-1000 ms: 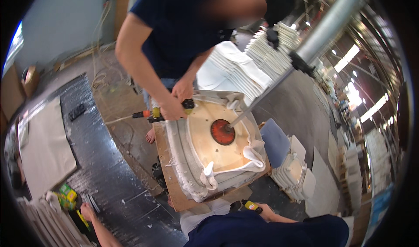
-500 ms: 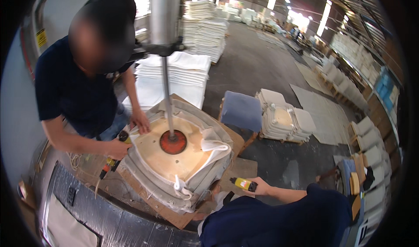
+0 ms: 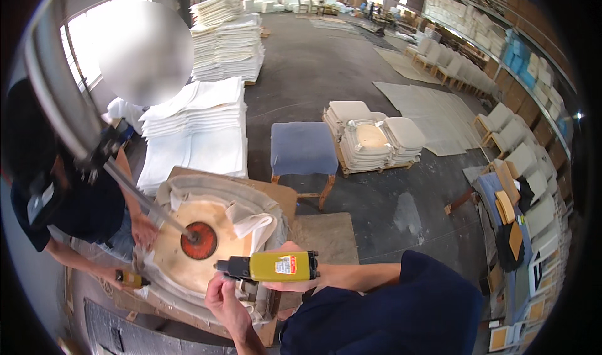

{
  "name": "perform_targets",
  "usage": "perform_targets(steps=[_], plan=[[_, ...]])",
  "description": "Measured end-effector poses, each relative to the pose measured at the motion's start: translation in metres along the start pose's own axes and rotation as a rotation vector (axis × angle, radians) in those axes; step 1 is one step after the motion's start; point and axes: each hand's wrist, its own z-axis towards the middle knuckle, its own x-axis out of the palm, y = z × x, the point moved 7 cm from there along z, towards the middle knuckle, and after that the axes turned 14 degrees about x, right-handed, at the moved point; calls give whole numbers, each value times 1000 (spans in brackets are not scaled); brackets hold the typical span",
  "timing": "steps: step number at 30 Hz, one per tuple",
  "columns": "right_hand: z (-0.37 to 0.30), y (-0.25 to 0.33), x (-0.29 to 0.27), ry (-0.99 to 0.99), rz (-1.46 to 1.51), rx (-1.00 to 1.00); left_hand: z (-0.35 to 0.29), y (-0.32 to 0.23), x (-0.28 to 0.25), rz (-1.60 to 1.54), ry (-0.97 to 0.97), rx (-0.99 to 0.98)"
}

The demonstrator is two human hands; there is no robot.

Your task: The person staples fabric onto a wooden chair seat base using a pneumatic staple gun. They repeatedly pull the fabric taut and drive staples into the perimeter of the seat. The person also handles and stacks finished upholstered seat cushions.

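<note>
The yellow staple gun (image 3: 283, 266) is sitting in our right hand (image 3: 293, 286), whose fingers are wrapping around it above the near right corner of the wooden seat (image 3: 188, 213). Our left hand (image 3: 229, 306) is reaching to the gun's nose with narrowed fingers, and we cannot tell whether they are pinching anything. Left of the seat, a co-worker (image 3: 88, 207) is gripping a second yellow tool (image 3: 128, 279).
</note>
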Motion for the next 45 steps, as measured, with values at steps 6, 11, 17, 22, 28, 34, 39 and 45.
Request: perform_targets(steps=[6,11,17,22,28,34,39,45], plan=[[4,-30,-54,4,719,340,56,-26,118,227,446,51],[3,-62,-91,25,851,346,72,-10,167,252,726,82],[26,-89,-143,180,1392,176,86,7,185,268,722,261],[69,-95,-189,187,1602,-32,74,47,190,287,1051,11],[82,-126,-159,499,1143,178,69,106,244,-16,809,-49],[60,-188,-172,248,717,686,68,145,192,55,680,-438],[42,-226,-183,98,50,640,50,180,93,1142,669,-249],[52,-242,-140,164,-144,701,82,246,120,873,460,-710]])
